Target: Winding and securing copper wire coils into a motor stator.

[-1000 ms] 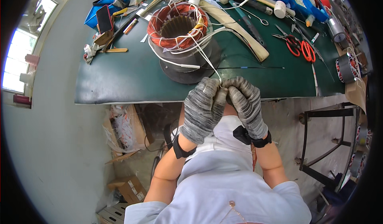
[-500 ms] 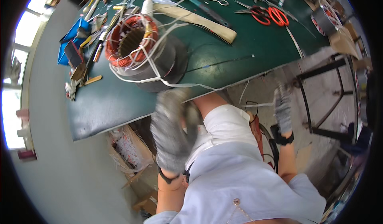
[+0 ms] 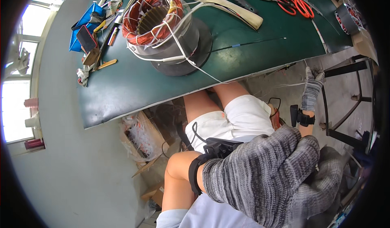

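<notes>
The hands have parted, so only the right hand (image 3: 313, 90), well right of the wound stator (image 3: 152, 20) on the surface (image 3: 252, 61), apparently pinches white cord (image 3: 194, 65); the left hand (image 3: 272, 175), bodyward of the stator, half-curls, contents unclear.

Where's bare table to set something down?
Two patches of table: front-left corner, between stick, round base and front edge; and right of the base, between rod, white strip and front edge. White cord crosses between them. Crowded: left side farther back, around bin and phone.
</notes>
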The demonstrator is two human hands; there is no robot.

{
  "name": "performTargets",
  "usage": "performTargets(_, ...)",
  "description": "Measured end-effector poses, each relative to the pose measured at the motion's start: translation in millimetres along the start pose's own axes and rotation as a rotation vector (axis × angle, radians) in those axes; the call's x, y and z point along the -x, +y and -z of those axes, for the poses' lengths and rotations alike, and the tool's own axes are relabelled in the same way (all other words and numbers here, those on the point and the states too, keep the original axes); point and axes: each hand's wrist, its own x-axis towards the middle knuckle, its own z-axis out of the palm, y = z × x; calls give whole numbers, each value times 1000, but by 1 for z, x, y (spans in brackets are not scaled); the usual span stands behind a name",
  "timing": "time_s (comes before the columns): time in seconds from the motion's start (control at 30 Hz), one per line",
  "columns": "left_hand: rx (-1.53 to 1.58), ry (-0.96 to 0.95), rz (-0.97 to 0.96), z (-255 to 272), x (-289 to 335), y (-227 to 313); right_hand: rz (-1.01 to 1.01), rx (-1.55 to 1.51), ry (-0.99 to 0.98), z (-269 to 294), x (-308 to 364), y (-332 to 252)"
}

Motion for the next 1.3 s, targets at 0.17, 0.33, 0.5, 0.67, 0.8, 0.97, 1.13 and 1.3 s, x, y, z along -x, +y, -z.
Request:
performTargets(0.17,-241,251,222,-13,7,11,-98,-43,-81,-27,-5,-28)
performTargets(0.33,-519,-220,348,59,34,-41,565,656,-148,-30,10,-79)
performTargets(0.5,-773,-37,-1,102,11,-135,233,39,-771,-79,82,-145)
performTargets(0.67,-697,-94,15,113,7,-182,-25,-790,-1193,-158,121,-225)
performTargets(0.8,-598,-3,47,100,2,-188,1018,-416,-813,-198,102,-240)
performTargets(0.97,-653,-45,-17,94,-5,-187,1148,-396,-597,-233,96,-206)
performTargets(1.13,-934,-135,-108,101,-21,-170,730,-611,-784,-232,88,-219)
performTargets(1.3,-675,-118,-11,91,-38,-177,609,-606,-964,-245,71,-213)
